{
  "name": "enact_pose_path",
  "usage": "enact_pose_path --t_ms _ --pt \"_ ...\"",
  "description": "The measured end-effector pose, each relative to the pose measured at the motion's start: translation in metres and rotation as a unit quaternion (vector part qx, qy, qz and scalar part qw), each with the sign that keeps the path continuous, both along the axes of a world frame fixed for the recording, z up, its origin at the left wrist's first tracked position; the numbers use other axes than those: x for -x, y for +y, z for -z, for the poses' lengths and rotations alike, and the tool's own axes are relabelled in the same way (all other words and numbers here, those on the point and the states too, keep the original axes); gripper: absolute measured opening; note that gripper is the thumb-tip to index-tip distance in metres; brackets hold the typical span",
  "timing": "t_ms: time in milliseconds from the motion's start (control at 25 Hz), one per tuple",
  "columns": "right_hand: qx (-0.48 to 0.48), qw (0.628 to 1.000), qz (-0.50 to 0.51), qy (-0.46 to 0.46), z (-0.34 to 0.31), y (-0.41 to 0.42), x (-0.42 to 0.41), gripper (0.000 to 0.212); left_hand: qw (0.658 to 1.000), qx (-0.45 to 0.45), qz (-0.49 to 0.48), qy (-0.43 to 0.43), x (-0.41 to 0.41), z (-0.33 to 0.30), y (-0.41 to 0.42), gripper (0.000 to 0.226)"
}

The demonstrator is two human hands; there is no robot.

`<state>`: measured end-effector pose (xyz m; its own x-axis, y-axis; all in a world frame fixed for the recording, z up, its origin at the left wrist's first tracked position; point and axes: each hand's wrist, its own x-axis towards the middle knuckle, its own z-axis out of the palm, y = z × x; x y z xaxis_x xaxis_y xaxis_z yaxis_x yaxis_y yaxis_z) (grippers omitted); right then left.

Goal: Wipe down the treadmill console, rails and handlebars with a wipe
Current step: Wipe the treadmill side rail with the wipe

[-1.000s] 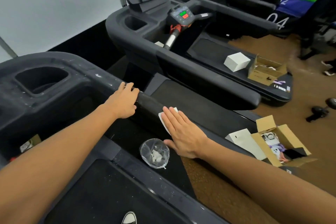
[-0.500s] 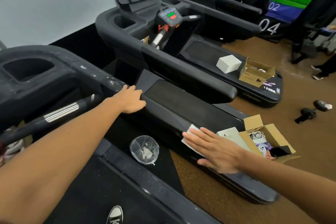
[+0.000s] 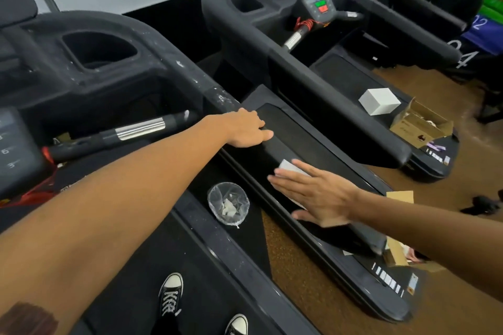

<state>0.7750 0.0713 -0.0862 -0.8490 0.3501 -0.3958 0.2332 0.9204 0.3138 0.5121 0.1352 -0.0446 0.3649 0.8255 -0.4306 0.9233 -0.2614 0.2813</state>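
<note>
My right hand (image 3: 315,193) lies flat with straight fingers on a white wipe (image 3: 290,167), pressing it against the outer side of the treadmill's black right side rail (image 3: 294,144). Only a corner of the wipe shows past my fingertips. My left hand (image 3: 246,130) rests over the top of the same rail further forward, fingers bent over its edge. The dusty console housing (image 3: 114,73) with a cup recess sits at the upper left. A black and chrome handlebar (image 3: 130,130) crosses below it.
A clear plastic cup (image 3: 228,202) with scraps inside stands on the deck's side strip. My sneakers (image 3: 170,298) are on the belt. A second treadmill (image 3: 313,68) stands to the right, carrying a white box (image 3: 379,100) and an open cardboard box (image 3: 422,125). Brown floor lies between the machines.
My right hand with the wipe slid back along the rail, away from my left hand, then came partway forward. My left hand stayed on the rail. The view dropped and moved closer.
</note>
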Motion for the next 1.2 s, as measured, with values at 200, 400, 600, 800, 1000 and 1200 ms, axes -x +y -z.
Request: enact_pose_path --t_ms 200,400,600,800,1000,1200 --pt "-0.061 0.996 -0.025 -0.064 0.010 0.049 0.086 0.072 0.997 -0.056 -0.013 -0.046 0.027 -0.001 0.017 0.044" --pt "-0.036 0.999 -0.009 -0.027 0.005 0.031 0.062 0.071 0.996 -0.086 -0.011 -0.032 0.037 0.020 0.017 0.060" --pt "0.006 0.999 0.039 0.000 -0.005 -0.021 -0.020 0.067 0.996 -0.061 -0.055 -0.040 0.034 0.015 0.016 0.058" --pt "0.038 0.981 0.175 0.068 -0.003 -0.087 -0.097 0.073 0.993 -0.047 -0.100 -0.050 0.025 0.009 0.011 0.052" --pt "0.039 0.975 0.202 0.082 -0.002 -0.113 -0.135 0.072 0.992 -0.039 -0.110 -0.036 0.018 0.000 0.006 0.061" --pt "0.060 0.930 0.336 0.137 0.006 -0.107 -0.095 0.078 0.994 -0.052 -0.093 -0.025 0.020 0.002 0.006 0.064"
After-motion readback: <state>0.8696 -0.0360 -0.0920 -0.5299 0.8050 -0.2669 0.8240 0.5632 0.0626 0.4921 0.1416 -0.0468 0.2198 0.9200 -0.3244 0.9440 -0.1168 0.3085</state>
